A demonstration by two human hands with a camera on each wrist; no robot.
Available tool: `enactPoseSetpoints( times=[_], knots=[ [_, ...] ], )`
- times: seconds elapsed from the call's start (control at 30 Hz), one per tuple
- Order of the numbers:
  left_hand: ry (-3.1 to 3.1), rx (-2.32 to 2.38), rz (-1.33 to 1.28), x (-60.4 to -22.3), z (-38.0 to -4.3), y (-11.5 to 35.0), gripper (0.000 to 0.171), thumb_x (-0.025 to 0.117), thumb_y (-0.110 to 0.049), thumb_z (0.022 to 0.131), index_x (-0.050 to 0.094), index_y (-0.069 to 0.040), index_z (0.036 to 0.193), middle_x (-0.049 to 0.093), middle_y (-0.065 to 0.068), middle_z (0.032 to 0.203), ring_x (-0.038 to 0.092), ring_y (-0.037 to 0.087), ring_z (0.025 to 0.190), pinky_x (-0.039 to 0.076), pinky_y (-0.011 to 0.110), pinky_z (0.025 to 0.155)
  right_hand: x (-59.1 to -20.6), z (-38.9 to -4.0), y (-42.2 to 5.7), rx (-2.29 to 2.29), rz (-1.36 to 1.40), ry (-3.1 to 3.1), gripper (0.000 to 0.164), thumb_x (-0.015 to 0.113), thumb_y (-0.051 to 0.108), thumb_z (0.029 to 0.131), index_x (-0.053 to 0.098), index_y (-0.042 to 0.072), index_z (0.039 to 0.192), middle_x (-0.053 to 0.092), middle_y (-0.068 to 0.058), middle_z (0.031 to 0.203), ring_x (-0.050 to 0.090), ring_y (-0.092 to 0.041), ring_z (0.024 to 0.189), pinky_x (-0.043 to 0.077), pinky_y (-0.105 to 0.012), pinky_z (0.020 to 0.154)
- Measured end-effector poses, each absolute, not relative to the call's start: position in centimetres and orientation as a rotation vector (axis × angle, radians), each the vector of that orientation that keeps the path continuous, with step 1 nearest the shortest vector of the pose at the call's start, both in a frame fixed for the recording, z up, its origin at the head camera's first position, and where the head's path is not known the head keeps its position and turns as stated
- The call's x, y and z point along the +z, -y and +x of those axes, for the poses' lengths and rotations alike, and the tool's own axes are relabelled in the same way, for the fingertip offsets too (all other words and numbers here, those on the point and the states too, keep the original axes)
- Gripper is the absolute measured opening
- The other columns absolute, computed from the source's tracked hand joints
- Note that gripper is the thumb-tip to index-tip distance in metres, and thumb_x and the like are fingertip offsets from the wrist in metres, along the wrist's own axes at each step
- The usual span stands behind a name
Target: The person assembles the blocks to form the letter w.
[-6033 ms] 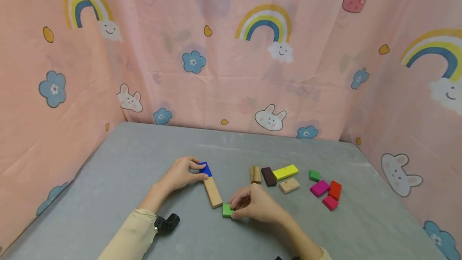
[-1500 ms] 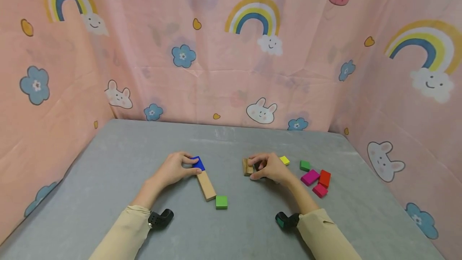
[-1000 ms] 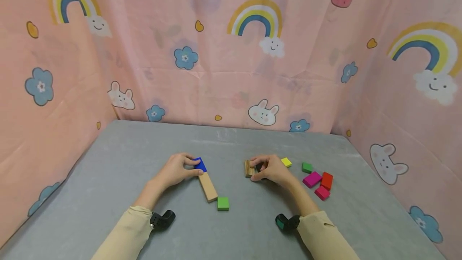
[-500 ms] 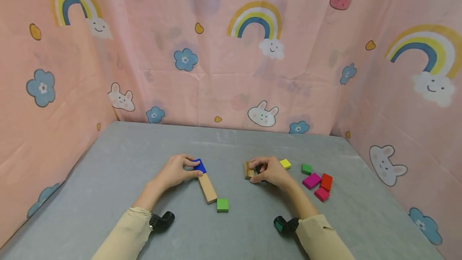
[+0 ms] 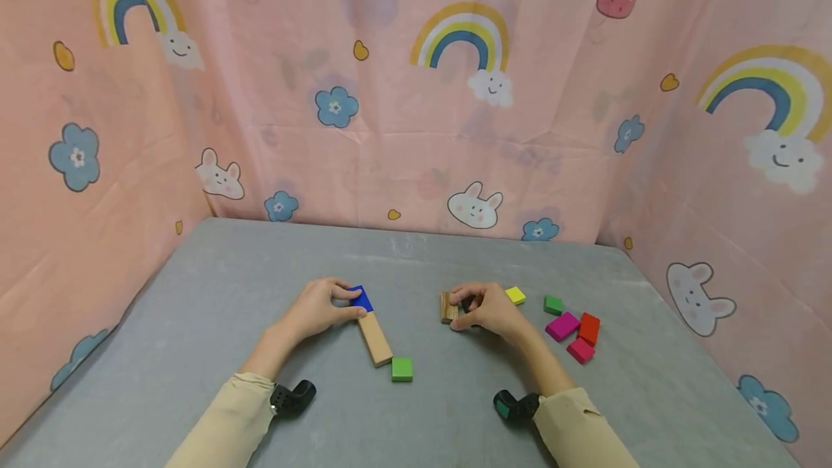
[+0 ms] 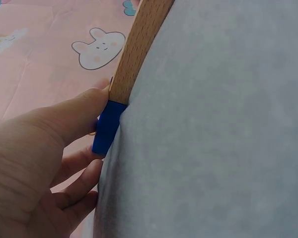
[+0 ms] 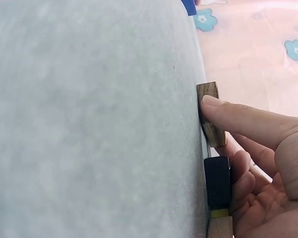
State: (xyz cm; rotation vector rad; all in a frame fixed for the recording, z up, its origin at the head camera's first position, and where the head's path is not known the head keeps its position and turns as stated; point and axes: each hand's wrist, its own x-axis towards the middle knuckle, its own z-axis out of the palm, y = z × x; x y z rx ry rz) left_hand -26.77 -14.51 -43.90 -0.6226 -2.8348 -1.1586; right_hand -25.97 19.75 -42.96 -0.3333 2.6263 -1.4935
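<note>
My left hand (image 5: 320,309) pinches a blue block (image 5: 361,299) between thumb and fingers. The blue block meets the upper end of a long plain wooden block (image 5: 375,339), and by the lower end of that lies a light green block (image 5: 402,369). Further right, my right hand (image 5: 489,309) holds a striped brown wooden block (image 5: 445,307) by its ends, thumb on the near end. In the right wrist view a dark block (image 7: 218,181) sits beside my curled fingers; the hand mostly covers it in the head view.
A yellow block (image 5: 516,295) shows past my right hand. Right of it lie a dark green block (image 5: 553,304), a magenta block (image 5: 562,326), a red block (image 5: 588,328) and a pink block (image 5: 581,350). A patterned pink curtain (image 5: 403,165) surrounds the grey table (image 5: 247,251).
Six seconds ago my right hand was at the light green block; it has since let go and moved up and right to the striped block. My left hand stays at the blue block.
</note>
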Motion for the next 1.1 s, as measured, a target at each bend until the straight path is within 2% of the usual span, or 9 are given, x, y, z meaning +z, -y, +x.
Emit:
enactPoseSetpoints(
  times=[0.3, 0.5, 0.7, 0.9, 1.1],
  knots=[
    [2.825, -1.153, -0.642, -43.8, -26.7, 14.5, 0.046, 0.080, -0.035, 0.084, 0.072, -0.005, 0.119, 0.061, 0.013, 0.127, 0.049, 0.037, 0.124, 0.040, 0.053, 0.101, -42.8, -25.7, -19.8, -1.527, -0.333, -2.587, 0.034, 0.088, 0.000, 0.070, 0.075, 0.000, 0.101, 0.063, -0.014, 0.125, 0.046, -0.022, 0.073, 0.038, -0.025, 0.058],
    [2.816, -1.157, -0.651, -43.8, -26.7, 14.5, 0.046, 0.080, -0.035, 0.084, 0.072, -0.005, 0.119, 0.061, 0.013, 0.127, 0.050, 0.038, 0.124, 0.040, 0.053, 0.101, -39.9, -23.8, -18.8, -1.529, -0.359, -2.557, 0.032, 0.084, -0.005, 0.073, 0.072, -0.009, 0.102, 0.061, -0.022, 0.125, 0.046, -0.024, 0.074, 0.038, -0.025, 0.060],
    [2.814, -1.162, -0.642, -43.9, -26.7, 14.5, 0.046, 0.080, -0.035, 0.084, 0.072, -0.005, 0.118, 0.061, 0.013, 0.127, 0.049, 0.038, 0.124, 0.040, 0.053, 0.102, -39.9, -23.7, -18.7, -1.527, -0.383, -2.554, 0.032, 0.084, -0.006, 0.072, 0.072, -0.009, 0.102, 0.061, -0.022, 0.125, 0.046, -0.024, 0.073, 0.038, -0.025, 0.060],
    [2.820, -1.160, -0.634, -44.0, -26.6, 14.6, 0.046, 0.080, -0.034, 0.084, 0.072, -0.006, 0.119, 0.060, 0.013, 0.127, 0.049, 0.038, 0.124, 0.040, 0.053, 0.101, -41.9, -25.0, -19.3, -1.538, -0.381, -2.555, 0.034, 0.087, -0.001, 0.071, 0.074, -0.003, 0.102, 0.063, -0.017, 0.124, 0.045, -0.024, 0.075, 0.038, -0.026, 0.059],
    [2.815, -1.172, -0.629, -43.9, -26.7, 14.6, 0.046, 0.080, -0.035, 0.084, 0.072, -0.005, 0.118, 0.060, 0.014, 0.128, 0.048, 0.038, 0.125, 0.039, 0.053, 0.102, -42.6, -25.4, -19.4, -1.519, -0.370, -2.564, 0.032, 0.089, 0.007, 0.071, 0.077, 0.005, 0.100, 0.066, -0.006, 0.121, 0.046, -0.025, 0.085, 0.038, -0.032, 0.070]
  ],
)
